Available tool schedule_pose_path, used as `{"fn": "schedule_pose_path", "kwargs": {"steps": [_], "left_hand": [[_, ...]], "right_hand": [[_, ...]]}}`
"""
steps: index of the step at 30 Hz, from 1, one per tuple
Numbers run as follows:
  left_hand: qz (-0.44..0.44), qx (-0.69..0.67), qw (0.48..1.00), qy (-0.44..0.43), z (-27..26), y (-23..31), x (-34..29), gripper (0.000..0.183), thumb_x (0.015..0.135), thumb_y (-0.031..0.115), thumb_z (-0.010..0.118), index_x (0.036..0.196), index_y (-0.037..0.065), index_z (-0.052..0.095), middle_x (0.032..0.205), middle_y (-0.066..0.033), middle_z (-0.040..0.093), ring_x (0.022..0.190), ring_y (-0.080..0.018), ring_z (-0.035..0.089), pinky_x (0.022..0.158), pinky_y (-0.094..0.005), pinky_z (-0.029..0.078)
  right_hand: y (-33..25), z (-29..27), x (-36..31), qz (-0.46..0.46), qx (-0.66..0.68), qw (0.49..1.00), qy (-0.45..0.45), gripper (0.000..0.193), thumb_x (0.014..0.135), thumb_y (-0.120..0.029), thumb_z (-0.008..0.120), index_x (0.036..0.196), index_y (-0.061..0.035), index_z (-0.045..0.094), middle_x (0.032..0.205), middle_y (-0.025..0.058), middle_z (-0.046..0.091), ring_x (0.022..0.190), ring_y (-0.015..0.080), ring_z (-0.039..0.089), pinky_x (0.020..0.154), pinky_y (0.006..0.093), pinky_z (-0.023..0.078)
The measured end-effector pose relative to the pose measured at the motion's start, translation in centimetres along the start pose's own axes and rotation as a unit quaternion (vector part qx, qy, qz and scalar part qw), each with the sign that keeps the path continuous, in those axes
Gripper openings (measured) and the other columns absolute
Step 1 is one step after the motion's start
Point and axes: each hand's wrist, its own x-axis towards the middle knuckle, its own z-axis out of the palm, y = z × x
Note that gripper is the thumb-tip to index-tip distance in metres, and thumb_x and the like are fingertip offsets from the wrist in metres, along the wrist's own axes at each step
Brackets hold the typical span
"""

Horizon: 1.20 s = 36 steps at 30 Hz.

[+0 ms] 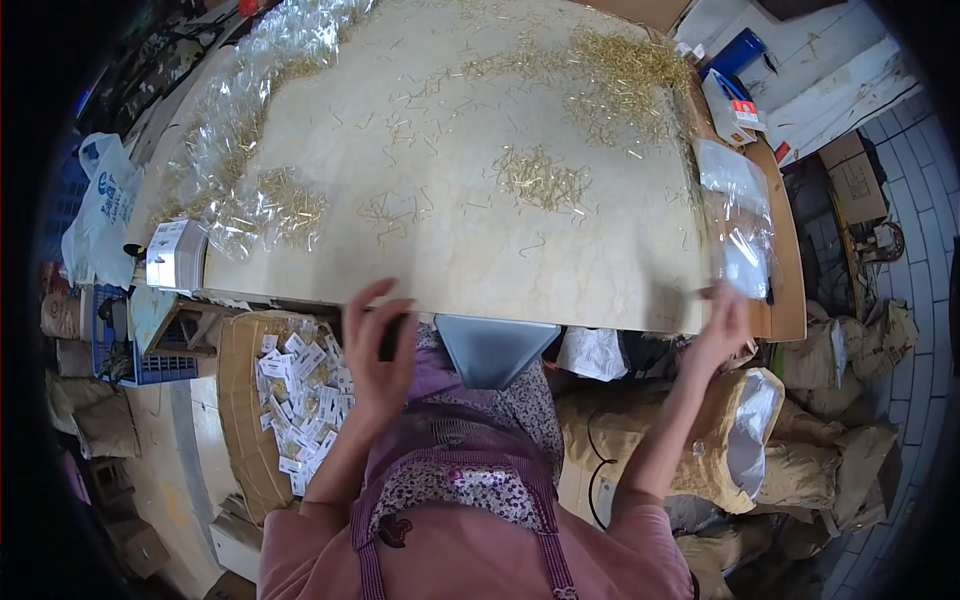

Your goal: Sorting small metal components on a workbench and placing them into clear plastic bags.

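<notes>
A broad table [455,265] with a pale, worn top spreads from the middle up to 12 o'clock, evenly lit and faintly glossy. At 2 o'clock stands a scuffed white panel [830,75], too cropped to tell whether it is wall or furniture. Grey tiles [925,215] with dark joints lie in staggered rows at 3 o'clock, with a brown carton [853,178] beside them. Brown sacks [800,475] crowd 4 o'clock. At 8 o'clock the floor [160,455] is plain and pale, crossed by a greyer strip. A wooden stool [185,330] stands at 9 o'clock, near a blue plastic crate [168,369]. The light fades towards 10 o'clock, where dim, blurred clutter sits beyond the table.
</notes>
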Motion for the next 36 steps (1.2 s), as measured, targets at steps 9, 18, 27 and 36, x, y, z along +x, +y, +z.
{"fn": "schedule_pose_path", "kwargs": {"steps": [9,18,27,36], "left_hand": [[-0.184,-0.380,0.860,-0.288,2.3,2.9,-1.6,0.021,0.091,0.004,0.054,0.110,-0.002,0.058,0.082,-0.0033,0.061,0.068,-0.0067,0.054,0.064,-0.0205,0.045],[-0.073,-0.244,0.925,-0.283,1.8,1.6,-3.2,0.014,0.086,0.003,0.060,0.099,-0.001,0.061,0.075,-0.0082,0.063,0.062,-0.0121,0.060,0.058,-0.0258,0.048],[-0.211,-0.279,0.795,-0.495,0.5,0.7,-4.0,0.009,0.091,0.011,0.055,0.092,0.003,0.052,0.065,-0.0030,0.054,0.064,-0.0102,0.056,0.058,-0.0256,0.044],[-0.004,-0.070,0.829,-0.556,2.1,-4.7,-8.1,0.024,0.081,0.026,0.068,0.074,0.005,0.059,0.078,-0.0108,0.059,0.076,-0.0304,0.062,0.067,-0.0329,0.048]], "right_hand": [[-6.3,5.7,-14.6,0.263,0.295,0.809,-0.435,0.023,0.096,-0.017,0.049,0.090,0.0029,0.058,0.077,0.0095,0.063,0.066,0.0147,0.060,0.063,0.0266,0.049],[-5.7,5.3,-15.4,0.035,0.034,0.909,-0.413,0.005,0.083,-0.004,0.061,0.084,0.0005,0.063,0.074,0.0105,0.060,0.071,0.0203,0.059,0.068,0.0285,0.046],[-3.6,2.7,-17.1,0.345,0.236,0.737,-0.531,0.011,0.094,-0.013,0.052,0.095,-0.0029,0.057,0.063,0.0017,0.056,0.055,0.0069,0.052,0.051,0.0210,0.039],[1.5,2.2,-21.9,-0.020,-0.030,0.845,-0.533,0.017,0.085,-0.016,0.065,0.078,-0.0036,0.055,0.070,0.0077,0.056,0.065,0.0213,0.056,0.065,0.0339,0.042]]}}
